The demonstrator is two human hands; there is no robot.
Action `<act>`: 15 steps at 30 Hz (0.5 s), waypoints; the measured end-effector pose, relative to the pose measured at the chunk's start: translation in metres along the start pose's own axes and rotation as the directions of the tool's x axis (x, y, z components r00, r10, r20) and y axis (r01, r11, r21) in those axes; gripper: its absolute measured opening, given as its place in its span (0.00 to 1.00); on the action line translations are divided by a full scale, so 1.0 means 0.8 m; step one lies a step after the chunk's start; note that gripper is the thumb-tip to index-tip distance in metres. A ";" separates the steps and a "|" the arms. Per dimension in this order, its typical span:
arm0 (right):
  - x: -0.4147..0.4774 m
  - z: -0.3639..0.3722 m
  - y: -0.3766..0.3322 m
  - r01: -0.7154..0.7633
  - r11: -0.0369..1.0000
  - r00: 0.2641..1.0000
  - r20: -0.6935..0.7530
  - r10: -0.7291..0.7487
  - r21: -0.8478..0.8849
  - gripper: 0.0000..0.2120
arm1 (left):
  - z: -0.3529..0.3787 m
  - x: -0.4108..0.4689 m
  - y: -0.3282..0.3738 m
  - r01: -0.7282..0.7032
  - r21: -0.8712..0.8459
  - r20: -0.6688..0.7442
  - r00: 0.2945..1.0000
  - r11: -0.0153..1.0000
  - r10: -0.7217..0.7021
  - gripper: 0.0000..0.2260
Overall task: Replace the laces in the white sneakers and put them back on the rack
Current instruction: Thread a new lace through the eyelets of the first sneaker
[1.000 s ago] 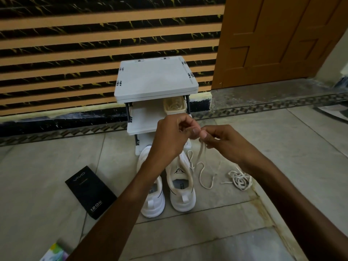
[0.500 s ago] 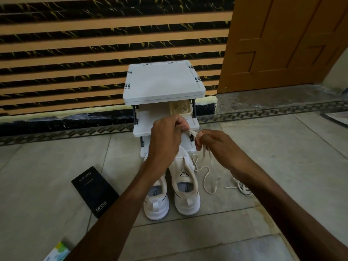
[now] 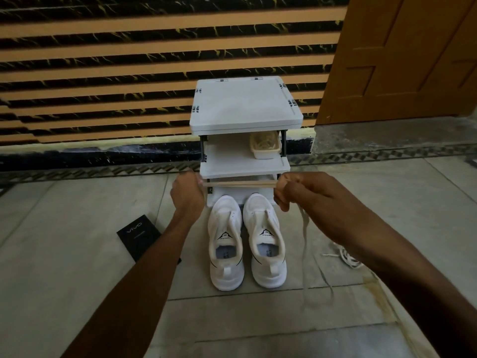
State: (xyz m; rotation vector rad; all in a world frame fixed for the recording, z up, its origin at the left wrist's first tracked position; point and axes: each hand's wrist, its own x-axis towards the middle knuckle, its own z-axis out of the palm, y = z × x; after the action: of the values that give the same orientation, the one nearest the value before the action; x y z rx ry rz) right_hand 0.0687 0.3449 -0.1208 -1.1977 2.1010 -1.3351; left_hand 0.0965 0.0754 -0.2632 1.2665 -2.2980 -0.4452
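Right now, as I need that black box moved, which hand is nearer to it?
Left. The left hand pinches the lace above and right of the black box; the right hand holds it beyond both sneakers.

The light is soft and a bit dim, and the top of the white rack (image 3: 245, 104) looks brightest. Shadows are faint. The hanging lace (image 3: 305, 228) is blurry, and the wall stripes (image 3: 103, 60) bend near the edges.

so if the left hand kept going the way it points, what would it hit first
Probably the left front corner of the white rack: the left hand, gripping the lace, points up and right toward it. Depth is unclear, so this is a guess.
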 end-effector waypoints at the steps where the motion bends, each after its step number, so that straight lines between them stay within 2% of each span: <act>1: 0.002 0.003 0.000 -0.008 1.000 1.000 0.008 0.008 -0.010 0.19 | 0.003 -0.003 0.000 0.008 -0.038 0.003 1.000 0.999 -0.008 0.06; 5: 0.014 0.012 0.013 -0.053 0.996 0.999 0.006 0.053 -0.077 0.18 | 0.008 -0.009 0.007 0.037 -0.310 0.043 0.999 0.950 -0.025 0.05; 7: 0.021 0.016 0.028 -0.082 0.989 0.997 -0.007 0.082 -0.125 0.18 | 0.000 -0.013 0.016 0.005 -0.422 0.081 0.996 0.907 0.032 0.08; 9: 0.028 0.019 0.046 -0.101 0.979 0.995 -0.007 0.102 -0.178 0.18 | -0.014 -0.020 0.030 -0.049 -0.517 0.154 0.977 0.855 0.149 0.08; 11: 0.032 0.020 0.060 -0.125 0.971 0.992 -0.012 0.125 -0.205 0.18 | -0.037 -0.034 0.047 -0.116 -0.566 0.271 0.909 0.816 0.317 0.07; 13: 0.036 0.020 0.071 -0.162 0.968 0.987 -0.023 0.160 -0.191 0.19 | -0.061 -0.053 0.063 -0.207 -0.595 0.346 0.806 0.776 0.480 0.09; 15: 0.039 0.021 0.077 -0.190 0.965 0.982 -0.020 0.189 -0.180 0.19 | -0.080 -0.073 0.074 -0.253 -0.621 0.395 0.716 0.742 0.575 0.12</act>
State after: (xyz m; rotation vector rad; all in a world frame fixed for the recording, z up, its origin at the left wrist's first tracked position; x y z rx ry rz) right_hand 0.0344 0.3219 -0.1786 -1.0309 2.3149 -1.0809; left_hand 0.1170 0.1529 -0.1953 0.2918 -2.5511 -1.3204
